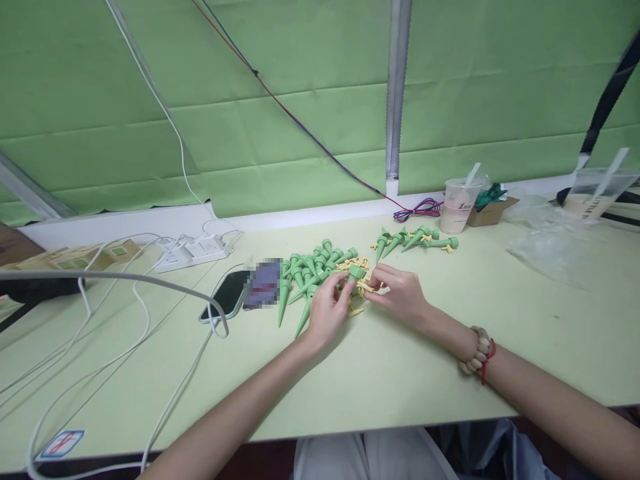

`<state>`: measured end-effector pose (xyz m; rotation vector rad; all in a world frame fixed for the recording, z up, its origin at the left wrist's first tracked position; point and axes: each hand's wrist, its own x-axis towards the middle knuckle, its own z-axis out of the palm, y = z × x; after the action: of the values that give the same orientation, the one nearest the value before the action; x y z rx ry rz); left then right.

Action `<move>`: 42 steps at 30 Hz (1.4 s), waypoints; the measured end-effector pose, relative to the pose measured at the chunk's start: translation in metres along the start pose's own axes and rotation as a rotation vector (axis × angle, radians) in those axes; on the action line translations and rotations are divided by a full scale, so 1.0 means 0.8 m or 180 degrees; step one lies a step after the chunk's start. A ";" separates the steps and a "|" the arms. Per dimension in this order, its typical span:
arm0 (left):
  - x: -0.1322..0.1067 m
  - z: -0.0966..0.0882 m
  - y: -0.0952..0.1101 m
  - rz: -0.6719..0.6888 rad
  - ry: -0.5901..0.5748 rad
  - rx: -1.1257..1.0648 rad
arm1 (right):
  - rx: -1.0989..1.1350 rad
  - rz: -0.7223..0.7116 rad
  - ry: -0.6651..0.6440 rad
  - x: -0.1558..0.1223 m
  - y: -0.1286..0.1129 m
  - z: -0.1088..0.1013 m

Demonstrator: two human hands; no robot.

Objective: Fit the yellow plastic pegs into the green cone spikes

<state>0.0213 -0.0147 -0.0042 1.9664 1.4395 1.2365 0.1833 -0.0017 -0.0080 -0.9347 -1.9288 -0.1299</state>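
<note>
My left hand (329,308) is closed around a green plastic watering spike (357,272), its wide capped end pointing up. The rest of that spike is hidden by my fingers. From the right, my right hand (400,297) pinches a small yellow plastic valve (365,287) against the spike's side; whether it sits inside the spike I cannot tell. Beside my left hand lies a pile of green spikes (300,270). Loose yellow valves (354,264) lie just behind my hands. Farther back on the right is a group of spikes with yellow valves in them (415,238).
On the left are a phone (227,295), a blurred dark flat item (263,283), a power strip (193,252) and trailing white cables (145,313). A drink cup (456,207), a small cardboard box (493,212), a clear plastic bag (550,243) and another cup (593,193) stand back right.
</note>
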 end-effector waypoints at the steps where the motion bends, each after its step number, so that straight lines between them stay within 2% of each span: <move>1: 0.000 0.000 0.000 0.0014 -0.0020 -0.0001 | -0.0121 -0.0113 0.0050 0.001 0.000 -0.001; 7: 0.004 0.000 -0.004 -0.0008 -0.0041 -0.0035 | -0.0973 -0.1017 0.0213 0.005 0.002 -0.007; 9: 0.007 -0.001 -0.009 -0.0062 0.0110 -0.0073 | -0.1061 -0.1023 0.0259 0.007 0.006 -0.011; 12: 0.014 -0.005 -0.018 -0.0211 0.0444 0.0010 | -0.0746 -0.0372 0.0286 0.009 0.012 -0.016; 15: 0.017 -0.009 -0.020 -0.0209 0.0605 0.0226 | -0.0374 0.0417 0.0012 0.010 0.014 -0.018; 20: 0.018 -0.014 -0.015 0.0447 0.0687 0.0858 | -0.0209 0.0900 -0.0942 0.007 0.017 -0.012; 23: 0.018 -0.013 -0.016 0.0684 0.0651 0.1166 | -0.0040 0.1148 -0.1152 0.006 0.021 -0.007; 26: 0.018 -0.011 -0.021 0.0707 0.0429 0.1325 | 0.0093 0.1229 -0.1104 0.008 0.026 -0.005; 29: 0.017 -0.009 -0.024 0.0679 0.0212 0.1370 | -0.0008 0.1238 -0.0820 0.011 0.036 -0.007; 34: 0.015 -0.008 -0.026 0.0660 0.0200 0.1240 | -0.0511 0.1436 -0.0233 0.009 0.078 -0.013; 37: 0.012 -0.006 -0.024 0.0605 0.0142 0.1059 | -0.0880 0.1992 -0.0302 0.002 0.112 -0.013; 39: 0.010 -0.005 -0.021 0.0491 0.0154 0.0905 | -0.0799 0.2366 -0.0363 -0.002 0.130 -0.010; 42: 0.008 -0.005 -0.017 0.0338 0.0272 0.0704 | -0.0693 0.2633 -0.0351 -0.006 0.149 -0.007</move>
<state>0.0109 -0.0047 -0.0096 2.1843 1.5919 1.2670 0.2664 0.0765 -0.0422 -1.8383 -1.4965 0.2052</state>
